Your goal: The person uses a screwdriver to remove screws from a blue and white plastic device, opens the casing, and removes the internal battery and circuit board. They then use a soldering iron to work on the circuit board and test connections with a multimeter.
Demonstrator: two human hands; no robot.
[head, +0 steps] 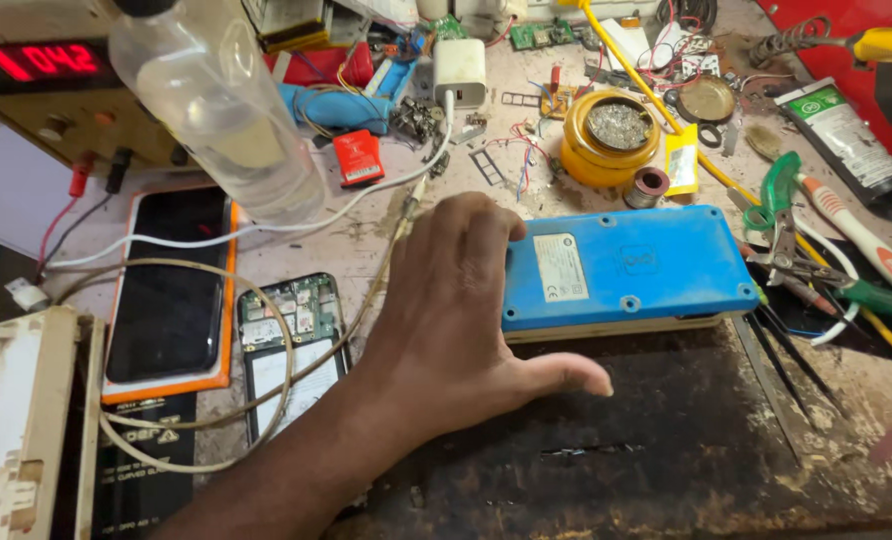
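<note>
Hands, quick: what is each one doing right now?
Left hand: open, fingers spread, grasping the left end of the blue box on the workbench.
Right hand: not in view.

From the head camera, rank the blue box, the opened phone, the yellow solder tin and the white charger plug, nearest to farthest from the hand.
From the hand:
1. Blue box, touching it, just to the right.
2. Opened phone, on the left.
3. Yellow solder tin, beyond the box.
4. White charger plug, at the bench's far side.
</note>
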